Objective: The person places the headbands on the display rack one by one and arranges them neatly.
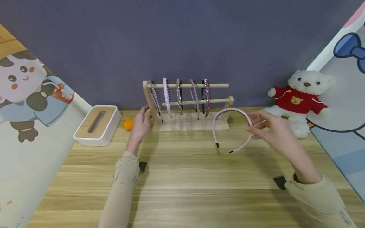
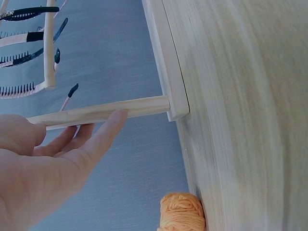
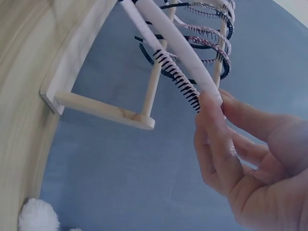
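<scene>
A pink toothed headband [image 1: 232,110] is held by my right hand [image 1: 271,128], thumb and fingers pinching one side of its band. Its dark-tipped ends point down over the table, just in front of the rack's right end. My left hand [image 1: 140,123] grips the left upright of a wooden headband rack [image 1: 188,126]; in the left wrist view, fingers [image 2: 113,127] lie against that post. Several headbands hang on the rack's upper bar, among them a plain pink headband [image 1: 165,91], a silver glittery one [image 1: 179,95] and a magenta glittery one [image 1: 207,95].
A white tissue box [image 1: 111,128] with a wooden lid stands on the left. Orange yarn [image 1: 128,124] lies beside my left hand. A white teddy bear [image 1: 306,85] in a red sweater sits at the right. Behind the wooden table [image 1: 182,190] rises a blue-grey wall [image 1: 182,41].
</scene>
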### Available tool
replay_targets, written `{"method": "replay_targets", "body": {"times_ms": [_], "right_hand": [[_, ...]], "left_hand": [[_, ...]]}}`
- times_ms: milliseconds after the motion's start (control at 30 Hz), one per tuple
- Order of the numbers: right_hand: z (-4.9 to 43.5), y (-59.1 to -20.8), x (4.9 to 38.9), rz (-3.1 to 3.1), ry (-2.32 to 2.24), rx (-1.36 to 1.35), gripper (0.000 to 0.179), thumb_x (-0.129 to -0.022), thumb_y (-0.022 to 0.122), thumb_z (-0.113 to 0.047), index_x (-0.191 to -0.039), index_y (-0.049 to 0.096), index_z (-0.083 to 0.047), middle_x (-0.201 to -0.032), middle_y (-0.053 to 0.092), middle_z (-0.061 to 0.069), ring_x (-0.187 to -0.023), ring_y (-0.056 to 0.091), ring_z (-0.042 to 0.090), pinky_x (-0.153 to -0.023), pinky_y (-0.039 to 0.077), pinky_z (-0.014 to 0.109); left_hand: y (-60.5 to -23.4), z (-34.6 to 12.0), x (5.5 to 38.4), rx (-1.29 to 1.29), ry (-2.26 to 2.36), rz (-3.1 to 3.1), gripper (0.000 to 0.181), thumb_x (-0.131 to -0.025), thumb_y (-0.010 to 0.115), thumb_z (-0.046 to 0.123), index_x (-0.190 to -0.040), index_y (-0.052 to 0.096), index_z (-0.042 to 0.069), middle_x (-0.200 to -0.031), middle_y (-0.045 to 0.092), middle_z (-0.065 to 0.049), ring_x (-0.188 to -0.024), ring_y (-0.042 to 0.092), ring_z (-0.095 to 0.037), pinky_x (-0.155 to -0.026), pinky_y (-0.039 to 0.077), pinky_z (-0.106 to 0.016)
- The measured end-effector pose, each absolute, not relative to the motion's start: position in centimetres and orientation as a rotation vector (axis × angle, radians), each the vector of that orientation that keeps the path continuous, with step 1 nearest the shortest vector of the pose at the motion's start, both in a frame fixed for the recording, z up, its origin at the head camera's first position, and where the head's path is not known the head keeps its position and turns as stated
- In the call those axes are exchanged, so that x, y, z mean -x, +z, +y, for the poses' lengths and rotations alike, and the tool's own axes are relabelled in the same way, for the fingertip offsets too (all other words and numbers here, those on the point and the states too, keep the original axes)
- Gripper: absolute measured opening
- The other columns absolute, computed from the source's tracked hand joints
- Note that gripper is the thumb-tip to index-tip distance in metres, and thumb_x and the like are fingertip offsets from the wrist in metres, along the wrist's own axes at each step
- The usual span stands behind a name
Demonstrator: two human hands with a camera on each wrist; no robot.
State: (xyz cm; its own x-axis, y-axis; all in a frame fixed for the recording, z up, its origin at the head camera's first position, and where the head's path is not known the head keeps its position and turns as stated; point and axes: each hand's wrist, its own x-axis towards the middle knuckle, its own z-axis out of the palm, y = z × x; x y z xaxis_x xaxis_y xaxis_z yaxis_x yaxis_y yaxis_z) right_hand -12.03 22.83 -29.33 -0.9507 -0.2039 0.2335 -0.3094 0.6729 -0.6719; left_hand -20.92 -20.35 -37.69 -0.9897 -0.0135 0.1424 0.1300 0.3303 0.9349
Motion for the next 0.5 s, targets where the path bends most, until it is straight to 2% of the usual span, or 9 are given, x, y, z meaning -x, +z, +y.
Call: {"method": "replay_targets", "body": {"times_ms": [167, 333, 400, 500], "right_hand": [[23.4, -28.8, 12.0, -2.673, 1.081, -0.418, 0.054, -0.085, 0.087, 0.009, -0.134, 0.065, 0.008, -0.104, 0.071, 0.026, -0.082, 0.075, 0.039, -0.057, 0.063, 0.018], [23.7, -28.2, 12.1, -2.659, 1.083, -0.367, 0.056, -0.085, 0.088, 0.007, -0.135, 0.063, 0.008, -0.107, 0.07, 0.028, -0.079, 0.076, 0.031, -0.057, 0.062, 0.017], [23.7, -28.0, 12.2, -2.654, 1.085, -0.345, 0.056, -0.085, 0.088, 0.006, -0.136, 0.063, 0.007, -0.109, 0.07, 0.028, -0.078, 0.075, 0.022, -0.058, 0.062, 0.016], [23.5, -27.9, 12.1, -2.629, 1.085, -0.321, 0.058, -0.085, 0.089, 0.004, -0.137, 0.063, 0.006, -0.109, 0.07, 0.027, -0.075, 0.071, 0.002, -0.058, 0.06, 0.013]], "left_hand": [[-37.7, -20.4, 21.0, 0.108, -1.751, -2.461, 0.048, -0.119, 0.036, 0.022, -0.16, 0.041, -0.004, -0.156, 0.046, -0.032, -0.138, 0.054, -0.047, -0.108, 0.057, -0.05], [-37.8, -20.4, 21.0, 0.102, -1.766, -2.459, 0.049, -0.119, 0.036, 0.022, -0.161, 0.04, -0.004, -0.157, 0.045, -0.031, -0.139, 0.053, -0.047, -0.109, 0.056, -0.05], [-37.8, -20.4, 21.0, 0.101, -1.77, -2.458, 0.049, -0.12, 0.035, 0.022, -0.161, 0.039, -0.004, -0.158, 0.044, -0.031, -0.14, 0.052, -0.047, -0.11, 0.056, -0.051], [-37.9, -20.4, 21.0, 0.102, -1.773, -2.459, 0.05, -0.119, 0.035, 0.022, -0.161, 0.039, -0.005, -0.158, 0.044, -0.032, -0.14, 0.052, -0.047, -0.11, 0.055, -0.051]]}}
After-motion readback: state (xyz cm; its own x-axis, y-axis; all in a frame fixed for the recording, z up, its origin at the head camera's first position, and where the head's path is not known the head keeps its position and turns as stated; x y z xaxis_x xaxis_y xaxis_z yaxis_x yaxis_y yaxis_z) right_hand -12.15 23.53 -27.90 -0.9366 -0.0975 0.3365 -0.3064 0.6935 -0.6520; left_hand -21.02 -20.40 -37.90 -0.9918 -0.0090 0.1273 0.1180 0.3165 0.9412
